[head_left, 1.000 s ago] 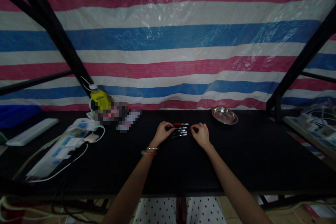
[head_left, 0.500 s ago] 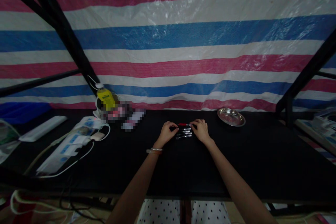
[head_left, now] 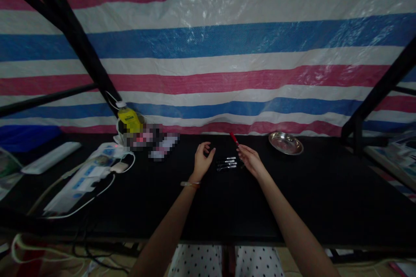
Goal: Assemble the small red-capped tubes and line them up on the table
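Observation:
Between thumb and fingers, my right hand holds a red pen by one end, its red part pointing up and away to the left. Just below it, several black pens with shiny silver parts lie side by side on the black table. My left hand hovers to the left of that row, fingers curled loosely and thumb apart, with nothing in it. A bracelet circles the left wrist.
A round metal dish stands at the back right. On the left lie a white power strip with cables, a yellow bottle, a long white box and a blue tray. A striped plastic sheet hangs behind.
My right hand has lifted the red pen off the row and tilted it upright. My left hand has let go and drawn back to the left.

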Demonstrator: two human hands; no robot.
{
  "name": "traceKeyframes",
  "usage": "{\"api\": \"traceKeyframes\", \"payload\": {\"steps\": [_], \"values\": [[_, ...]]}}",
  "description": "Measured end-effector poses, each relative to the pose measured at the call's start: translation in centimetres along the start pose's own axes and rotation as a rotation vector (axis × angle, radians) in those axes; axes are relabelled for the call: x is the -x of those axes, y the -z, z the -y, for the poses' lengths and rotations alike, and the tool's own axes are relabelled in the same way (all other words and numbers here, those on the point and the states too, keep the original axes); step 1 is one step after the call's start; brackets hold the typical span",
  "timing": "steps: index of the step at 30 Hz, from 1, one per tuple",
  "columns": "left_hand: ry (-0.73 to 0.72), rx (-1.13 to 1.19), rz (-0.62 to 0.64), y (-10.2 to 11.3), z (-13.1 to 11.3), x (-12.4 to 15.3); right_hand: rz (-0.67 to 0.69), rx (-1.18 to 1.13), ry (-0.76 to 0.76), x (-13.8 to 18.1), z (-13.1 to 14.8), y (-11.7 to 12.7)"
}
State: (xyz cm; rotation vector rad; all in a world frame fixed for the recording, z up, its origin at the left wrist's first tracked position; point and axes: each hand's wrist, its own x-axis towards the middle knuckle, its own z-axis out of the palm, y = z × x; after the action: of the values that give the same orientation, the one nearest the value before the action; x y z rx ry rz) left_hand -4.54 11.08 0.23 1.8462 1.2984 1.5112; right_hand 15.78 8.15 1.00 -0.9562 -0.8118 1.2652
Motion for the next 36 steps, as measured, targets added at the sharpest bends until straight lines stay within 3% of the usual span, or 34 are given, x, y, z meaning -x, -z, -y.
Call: {"api": "traceKeyframes", "payload": {"steps": [9, 14, 22, 28, 36], "values": [[-0.008, -0.027, 0.002, 0.3, -0.8, 0.1, 0.099, -0.126, -0.13, 0.6, 0.5, -0.5], [-0.027, -0.015, 0.066, 0.4, -1.8, 0.3, 0.124, 0.032, -0.113, 1.0, 0.6, -0.9], [-0.141, -0.046, 0.171, 0.5, -1.9, 0.4, 0.16, 0.32, 0.051, 1.2, 0.4, -1.1], [-0.118, -0.071, 0.239, 0.2, -1.4, 0.5, 0.127, 0.371, 0.09, 1.0, 0.1, -0.7], [-0.046, -0.034, 0.197, 0.2, -1.1, 0.3, 0.023, 0.214, 0.037, 0.2, -0.1, -0.1]]}}
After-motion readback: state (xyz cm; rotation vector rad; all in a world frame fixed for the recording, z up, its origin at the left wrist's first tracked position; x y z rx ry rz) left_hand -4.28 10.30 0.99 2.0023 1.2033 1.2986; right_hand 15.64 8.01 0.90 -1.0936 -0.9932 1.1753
